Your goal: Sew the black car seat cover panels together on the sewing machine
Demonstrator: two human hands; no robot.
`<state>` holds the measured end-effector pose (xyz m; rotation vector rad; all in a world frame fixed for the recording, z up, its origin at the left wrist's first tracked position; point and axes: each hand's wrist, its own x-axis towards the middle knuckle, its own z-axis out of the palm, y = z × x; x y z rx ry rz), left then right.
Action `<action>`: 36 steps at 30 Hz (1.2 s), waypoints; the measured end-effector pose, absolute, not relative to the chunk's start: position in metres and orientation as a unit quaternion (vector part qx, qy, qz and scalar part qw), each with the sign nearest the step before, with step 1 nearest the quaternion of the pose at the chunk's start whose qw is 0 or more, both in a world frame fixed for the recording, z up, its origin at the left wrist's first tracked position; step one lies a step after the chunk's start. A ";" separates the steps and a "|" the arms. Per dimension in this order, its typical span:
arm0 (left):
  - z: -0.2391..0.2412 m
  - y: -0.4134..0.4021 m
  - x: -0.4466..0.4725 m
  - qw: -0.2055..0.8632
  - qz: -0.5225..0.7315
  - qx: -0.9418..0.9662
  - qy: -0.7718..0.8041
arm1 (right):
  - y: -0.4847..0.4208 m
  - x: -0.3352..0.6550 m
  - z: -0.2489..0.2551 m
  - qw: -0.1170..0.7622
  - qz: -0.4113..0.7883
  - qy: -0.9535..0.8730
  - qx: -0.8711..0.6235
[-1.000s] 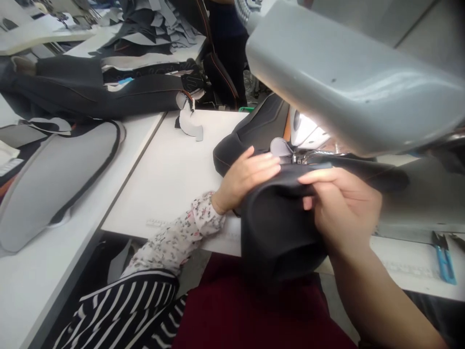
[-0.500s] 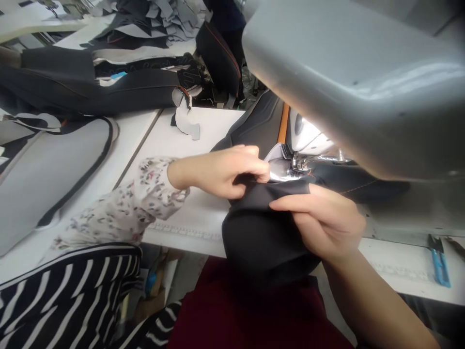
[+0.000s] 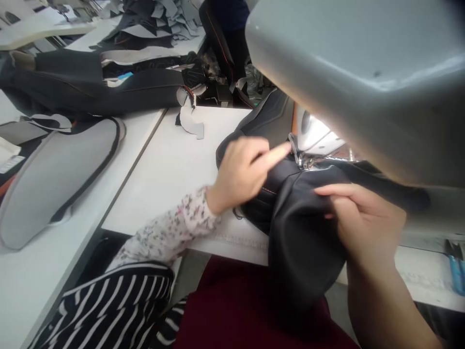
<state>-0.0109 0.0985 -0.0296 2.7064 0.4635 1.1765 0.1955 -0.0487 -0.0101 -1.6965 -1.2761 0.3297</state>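
Observation:
A black leather-like seat cover [image 3: 308, 232] with stitched seams hangs over the near table edge, part of it under the sewing machine's presser foot [image 3: 301, 160]. My right hand [image 3: 366, 223] pinches its upper right edge between thumb and fingers. To the left of the needle area is my left hand [image 3: 243, 172], slightly blurred. Its index finger stretches to the presser foot while the other fingers curl; it grips nothing visible. Beneath it lies more of the dark cover. The large grey machine head [image 3: 348, 82] hangs over the right side, and its lamp lights the needle area.
Blue-handled snips [image 3: 456, 271] lie at the right table edge. A grey panel with black trim [image 3: 65, 169] and a long black cover [image 3: 141, 89] lie to the left. A curved grey scrap [image 3: 191, 121] rests on the white table [image 3: 145, 184]. Fabric offcuts [image 3: 170, 19] are heaped behind.
My left hand has let go of the cover's edge and reached right, index finger out, to the presser foot. The held cover section has come up to the needle area. The view has shifted slightly.

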 end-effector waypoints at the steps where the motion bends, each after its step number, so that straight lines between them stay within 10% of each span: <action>1: -0.037 0.079 -0.016 0.074 0.401 0.903 0.134 | -0.049 0.197 -0.011 0.484 0.182 -0.497 -0.697; 14: -0.028 0.092 -0.014 0.002 0.385 0.920 0.077 | -0.040 0.210 0.028 0.425 0.623 -0.414 -0.510; 20: -0.037 0.073 -0.013 0.053 0.425 0.899 0.094 | -0.031 0.209 0.023 0.484 0.551 -0.366 -0.573; 28: -0.042 0.073 -0.011 0.067 0.448 0.890 0.050 | -0.014 0.219 0.040 0.309 0.208 -0.601 -0.707; 36: -0.034 0.064 -0.009 0.035 0.432 0.899 0.062 | -0.008 0.214 0.039 0.312 0.133 -0.608 -0.718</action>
